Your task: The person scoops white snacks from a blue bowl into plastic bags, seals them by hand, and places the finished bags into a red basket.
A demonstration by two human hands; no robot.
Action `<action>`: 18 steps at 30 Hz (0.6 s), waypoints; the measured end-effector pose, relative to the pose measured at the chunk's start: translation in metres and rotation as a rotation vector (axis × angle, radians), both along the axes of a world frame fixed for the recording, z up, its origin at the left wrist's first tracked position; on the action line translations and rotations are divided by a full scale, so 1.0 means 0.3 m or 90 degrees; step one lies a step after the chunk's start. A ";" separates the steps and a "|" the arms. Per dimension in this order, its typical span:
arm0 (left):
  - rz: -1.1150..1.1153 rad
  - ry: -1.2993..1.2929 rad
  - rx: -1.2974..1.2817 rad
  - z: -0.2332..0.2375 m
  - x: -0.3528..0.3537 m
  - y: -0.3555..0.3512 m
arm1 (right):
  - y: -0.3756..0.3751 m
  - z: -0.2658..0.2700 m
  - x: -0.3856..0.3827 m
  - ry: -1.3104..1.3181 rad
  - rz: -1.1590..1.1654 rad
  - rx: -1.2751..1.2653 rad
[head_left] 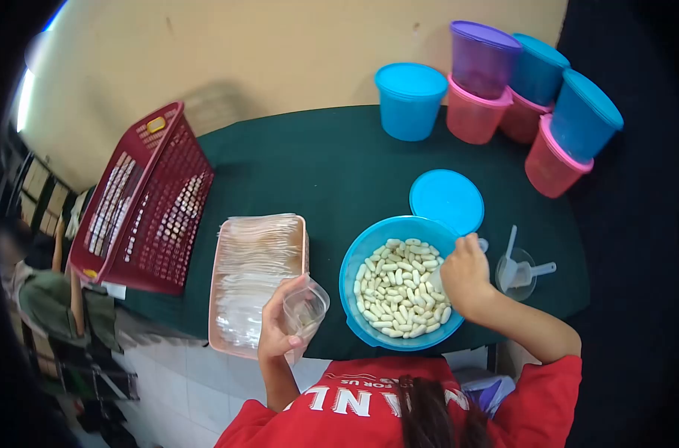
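Note:
My left hand (277, 328) is closed around a clear plastic cup (308, 305), tilted, with a few pale pieces seemingly near its bottom. In front of me stands a round blue tub (347, 287), full of white, capsule-shaped pieces (403, 291). Over the tub's right rim, my right hand (466, 275) is closed on a translucent plastic spoon (435, 281), whose bowl end points down at the pieces. Most of its handle is hidden by my fingers. Beyond the tub lies a blue lid (448, 200).
A pink tray (306, 246) holds stacked clear plastic packets (257, 254). Further left stands a maroon basket (179, 187). Two white spoons (510, 261) rest in a clear cup (530, 287) at right. Lidded tubs (410, 104) stand at the back, several stacked. A person (52, 299) is at far left.

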State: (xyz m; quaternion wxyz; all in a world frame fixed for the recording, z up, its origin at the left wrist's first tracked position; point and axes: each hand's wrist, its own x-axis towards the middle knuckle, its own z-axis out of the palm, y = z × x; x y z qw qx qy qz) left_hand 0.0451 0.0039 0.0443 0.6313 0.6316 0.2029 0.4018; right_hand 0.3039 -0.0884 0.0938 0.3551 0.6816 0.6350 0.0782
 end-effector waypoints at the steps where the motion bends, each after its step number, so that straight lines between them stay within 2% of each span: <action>1: 0.017 0.011 -0.025 0.013 -0.003 0.010 | -0.002 -0.002 -0.022 0.003 -0.018 -0.005; 3: -0.014 0.032 -0.020 0.032 -0.006 0.036 | -0.003 -0.003 -0.059 0.002 -0.030 -0.066; 4: -0.034 0.049 -0.017 0.035 -0.005 0.045 | 0.003 -0.012 -0.053 0.078 -0.060 -0.095; 5: -0.055 0.064 -0.014 0.035 -0.011 0.053 | 0.006 -0.008 -0.047 0.080 -0.072 -0.099; 7: -0.085 0.058 -0.027 0.026 -0.036 0.084 | 0.014 -0.006 -0.036 0.265 -0.140 -0.155; 9: -0.089 0.022 -0.100 0.056 -0.056 0.107 | 0.033 -0.018 -0.053 0.323 -0.196 -0.191; 11: -0.076 0.005 -0.073 0.063 -0.073 0.131 | 0.051 -0.040 -0.077 0.435 -0.202 -0.164; 14: 0.027 -0.064 -0.025 0.064 -0.088 0.148 | 0.060 -0.100 -0.074 0.501 -0.207 -0.106; 18: -0.044 -0.039 -0.037 0.040 -0.102 0.162 | 0.050 -0.120 -0.048 0.570 -0.213 -0.060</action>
